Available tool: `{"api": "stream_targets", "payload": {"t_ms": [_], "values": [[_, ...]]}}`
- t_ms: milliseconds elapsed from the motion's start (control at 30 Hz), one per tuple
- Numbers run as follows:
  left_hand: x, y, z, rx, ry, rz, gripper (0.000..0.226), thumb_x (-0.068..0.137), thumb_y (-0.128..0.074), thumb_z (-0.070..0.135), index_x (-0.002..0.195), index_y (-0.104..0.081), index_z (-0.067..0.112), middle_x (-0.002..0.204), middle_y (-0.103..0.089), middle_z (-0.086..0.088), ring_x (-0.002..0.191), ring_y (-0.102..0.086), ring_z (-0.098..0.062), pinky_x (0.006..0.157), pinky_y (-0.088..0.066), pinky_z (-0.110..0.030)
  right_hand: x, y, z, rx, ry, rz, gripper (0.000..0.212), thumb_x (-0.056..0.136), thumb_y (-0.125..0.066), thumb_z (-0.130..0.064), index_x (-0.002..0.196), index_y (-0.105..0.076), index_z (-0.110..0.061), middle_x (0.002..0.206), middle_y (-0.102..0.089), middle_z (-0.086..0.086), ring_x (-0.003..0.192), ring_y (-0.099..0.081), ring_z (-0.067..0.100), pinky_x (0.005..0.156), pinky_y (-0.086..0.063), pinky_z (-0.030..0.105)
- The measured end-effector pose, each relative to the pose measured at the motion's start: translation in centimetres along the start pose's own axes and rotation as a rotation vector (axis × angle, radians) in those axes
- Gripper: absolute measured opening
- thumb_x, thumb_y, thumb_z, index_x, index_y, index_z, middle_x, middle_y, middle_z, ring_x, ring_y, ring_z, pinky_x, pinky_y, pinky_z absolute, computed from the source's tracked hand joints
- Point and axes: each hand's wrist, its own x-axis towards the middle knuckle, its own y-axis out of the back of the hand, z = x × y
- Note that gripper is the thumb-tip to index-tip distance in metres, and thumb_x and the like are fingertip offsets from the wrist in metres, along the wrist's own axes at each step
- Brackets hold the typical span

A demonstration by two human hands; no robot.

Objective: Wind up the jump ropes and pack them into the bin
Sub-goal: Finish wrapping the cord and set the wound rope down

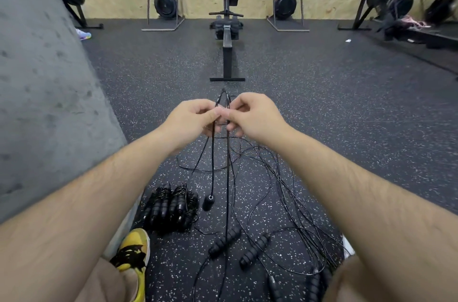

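Hanging from both hands, a thin black jump rope [227, 165] is held up over the speckled rubber floor [359, 128]. The left hand [195, 118] and right hand [252, 116] are brought close together, fingertips almost meeting. Each has its fingers curled and the cord pinched, and a narrow loop peaks just above them.

Two strands drop nearly straight down, so the rope's long axis runs from the hands back toward the person's lap. The left strand ends in a small smooth dangling handle [207, 202]; whether it touches the floor cannot be told. The right strand can be traced down to a ribbed, foam-like handle [224, 242] lying flat.

The next wrap is judged to turn on this — all the slack lies below the hands and nearer the body, and neither hand is clearly closer to it.

Glossy, wiry loose cords [285, 190] are spread in a tangle to the right, around a second ribbed handle [255, 249], so snagging seems a risk. A wound bundle [171, 210] of coiled ropes is stacked to the left, near a yellow shoe [135, 249]. No bin can be made out with certainty.
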Motion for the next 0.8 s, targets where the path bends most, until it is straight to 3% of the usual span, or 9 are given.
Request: {"api": "stream_targets", "payload": {"t_ms": [100,233,300,400,500,633,700,800], "values": [[-0.5,-0.4,-0.8,0.004,0.054,-0.048,0.020,0.101,-0.058,0.010,0.107,-0.068,-0.007,0.086,-0.069,-0.009,0.070,-0.064,-0.009,0.075,-0.055,-0.028,0.7,0.3,-0.3,0.136,0.045,0.077,0.010,0.092,-0.069,-0.008,0.090,-0.061,-0.002,0.068,-0.067,0.011,0.047,-0.061,0.009,0.046,-0.050,0.022],[-1.1,-1.2,-1.3,-0.007,0.096,-0.178,0.017,0.102,-0.057,0.011,0.108,-0.073,0.006,0.099,-0.078,-0.007,0.084,-0.066,-0.015,0.091,-0.055,-0.039,1.6,0.7,-0.4,0.258,0.039,0.159,0.012,0.092,-0.070,-0.011,0.091,-0.062,-0.002,0.069,-0.067,0.010,0.059,-0.063,0.019,0.058,-0.057,0.032],[-1.2,-1.4,-1.2,-0.027,0.112,-0.210,0.016,0.102,-0.056,0.011,0.105,-0.072,0.009,0.097,-0.078,-0.006,0.087,-0.068,-0.015,0.090,-0.056,-0.035,1.9,1.0,-0.3,0.316,0.041,0.202,0.012,0.093,-0.069,-0.009,0.094,-0.061,0.000,0.070,-0.066,0.010,0.056,-0.064,0.013,0.054,-0.056,0.026],[-1.1,-1.7,-0.9,-0.059,0.119,-0.122,0.014,0.101,-0.058,0.011,0.097,-0.072,0.009,0.089,-0.078,-0.007,0.084,-0.071,-0.018,0.086,-0.058,-0.037,2.2,1.5,-0.1,0.367,0.013,0.200,0.014,0.096,-0.065,-0.012,0.100,-0.062,0.001,0.073,-0.066,0.006,0.064,-0.068,0.015,0.055,-0.056,0.026],[-0.5,-1.5,-0.5,-0.071,0.102,0.013,0.014,0.101,-0.060,0.013,0.095,-0.073,0.012,0.084,-0.077,-0.005,0.080,-0.069,-0.018,0.080,-0.055,-0.038,1.5,1.7,-0.1,0.135,-0.090,0.020,0.005,0.094,-0.059,-0.008,0.093,-0.061,-0.003,0.078,-0.068,0.011,0.065,-0.068,0.022,0.053,-0.053,0.031],[-0.2,-1.6,0.2,-0.097,0.090,0.070,0.016,0.101,-0.059,0.012,0.094,-0.073,0.007,0.079,-0.074,-0.004,0.074,-0.066,-0.017,0.073,-0.056,-0.035,-0.5,0.2,0.8,-0.124,-0.249,-0.474,0.020,0.089,-0.067,-0.003,0.106,-0.059,0.004,0.089,-0.073,0.019,0.064,-0.071,0.020,0.052,-0.055,0.028],[-0.2,-1.7,0.2,-0.118,0.100,0.080,0.016,0.101,-0.059,0.011,0.093,-0.073,0.007,0.080,-0.073,-0.005,0.074,-0.066,-0.019,0.069,-0.058,-0.032,-0.8,-1.1,1.5,-0.159,-0.217,-0.483,0.017,0.090,-0.072,-0.013,0.095,-0.063,0.001,0.082,-0.074,0.016,0.064,-0.071,0.019,0.052,-0.055,0.026],[-0.1,-1.3,0.2,-0.116,0.088,0.105,0.015,0.100,-0.061,0.013,0.094,-0.074,0.009,0.084,-0.073,-0.005,0.074,-0.067,-0.019,0.064,-0.056,-0.027,-0.5,-1.7,1.5,-0.133,-0.186,-0.364,0.017,0.094,-0.068,-0.012,0.080,-0.062,-0.004,0.081,-0.074,0.017,0.057,-0.069,0.015,0.046,-0.052,0.023]]}}
